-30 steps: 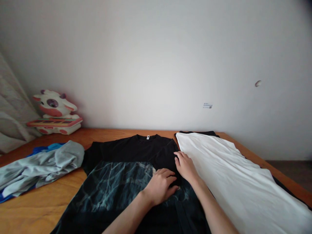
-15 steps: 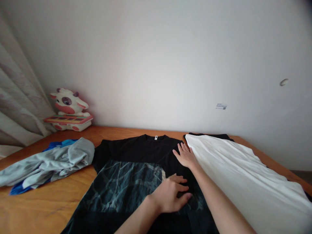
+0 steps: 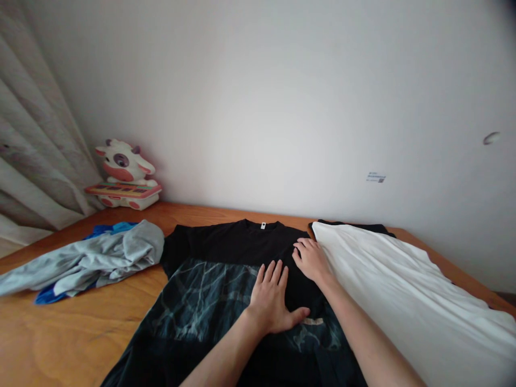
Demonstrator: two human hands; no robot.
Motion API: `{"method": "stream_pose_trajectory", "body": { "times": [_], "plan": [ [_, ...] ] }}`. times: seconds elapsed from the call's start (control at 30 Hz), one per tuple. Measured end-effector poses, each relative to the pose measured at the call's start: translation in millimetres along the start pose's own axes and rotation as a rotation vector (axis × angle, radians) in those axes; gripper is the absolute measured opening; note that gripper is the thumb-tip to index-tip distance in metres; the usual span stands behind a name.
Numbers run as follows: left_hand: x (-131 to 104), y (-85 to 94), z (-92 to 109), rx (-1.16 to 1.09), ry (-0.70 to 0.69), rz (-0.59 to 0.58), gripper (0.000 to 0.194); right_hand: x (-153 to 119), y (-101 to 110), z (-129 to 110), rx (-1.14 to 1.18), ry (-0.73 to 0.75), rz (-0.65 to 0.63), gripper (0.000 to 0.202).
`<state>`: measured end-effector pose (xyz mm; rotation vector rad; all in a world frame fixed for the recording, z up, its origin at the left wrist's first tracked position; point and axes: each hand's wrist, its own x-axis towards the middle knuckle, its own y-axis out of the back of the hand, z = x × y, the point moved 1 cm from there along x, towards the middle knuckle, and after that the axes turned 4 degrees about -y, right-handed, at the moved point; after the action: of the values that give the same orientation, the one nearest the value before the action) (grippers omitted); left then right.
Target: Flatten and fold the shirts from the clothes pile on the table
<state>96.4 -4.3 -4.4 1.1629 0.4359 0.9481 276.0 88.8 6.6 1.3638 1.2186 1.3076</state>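
Both hands (image 3: 273,298) (image 3: 311,259) lie flat, fingers spread.

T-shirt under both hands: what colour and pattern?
Black T-shirt with a teal marble-like print panel, head view.

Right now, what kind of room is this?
Probably a room in a home, maybe a bedroom. A cow toy keyboard sits by a curtain, and clothes lie on a wooden table, where both hands press flat on a black T-shirt.
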Motion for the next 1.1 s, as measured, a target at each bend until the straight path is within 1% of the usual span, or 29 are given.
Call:
{"method": "stream_pose_trajectory", "body": {
  "times": [0.07,0.13,0.17,0.2,0.27,0.33,0.4,0.5,0.6,0.7,0.83,0.93,1.0,1.07,1.1],
  "plan": [
    [1,1.9,1,-0.004,0.009,-0.005,0.116,-1,4,-9,-0.006,-0.013,-0.064,0.047],
    [3,6.1,-1,-0.025,0.015,-0.006,0.115,-3,4,-19,-0.012,-0.065,-0.114,0.049],
    [4,8.7,-3,-0.038,0.025,-0.001,0.109,-5,3,-24,-0.012,-0.089,-0.137,0.051],
    [4,11.2,-6,-0.045,0.044,0.01,0.099,-8,0,-28,-0.012,-0.105,-0.158,0.054],
    [5,14.6,-12,-0.021,0.083,0.039,0.076,-16,-6,-33,-0.01,-0.107,-0.159,0.058],
    [5,14.7,-18,0.045,0.095,0.063,0.067,-24,-12,-34,-0.005,-0.087,-0.135,0.061],
    [3,11.7,-22,0.106,0.078,0.072,0.067,-29,-17,-31,0.005,-0.081,-0.123,0.062],
    [1,5.2,-23,0.155,0.07,0.085,0.07,-26,-22,-23,0.021,-0.073,-0.154,0.065],
    [0,0.6,-24,0.177,0.07,0.097,0.07,-15,-22,-14,0.029,-0.067,-0.189,0.07],
    [1,-1.3,-25,0.194,0.066,0.095,0.071,-3,-21,-4,0.019,-0.119,-0.208,0.075],
    [1,-0.2,-25,0.212,0.058,0.086,0.071,10,-22,6,0.018,-0.174,-0.217,0.077],
    [1,2.1,-23,0.205,0.07,0.073,0.071,13,-22,8,0.016,-0.179,-0.179,0.075],
    [1,3.5,-22,0.193,0.074,0.07,0.071,10,-19,6,-0.013,-0.159,-0.088,0.068],
    [1,4.3,-22,0.181,0.075,0.068,0.071,5,-12,2,-0.048,-0.117,0.003,0.057],
    [1,4.4,-22,0.174,0.077,0.066,0.072,1,-7,-2,-0.062,-0.092,0.028,0.053]
  ]
}}
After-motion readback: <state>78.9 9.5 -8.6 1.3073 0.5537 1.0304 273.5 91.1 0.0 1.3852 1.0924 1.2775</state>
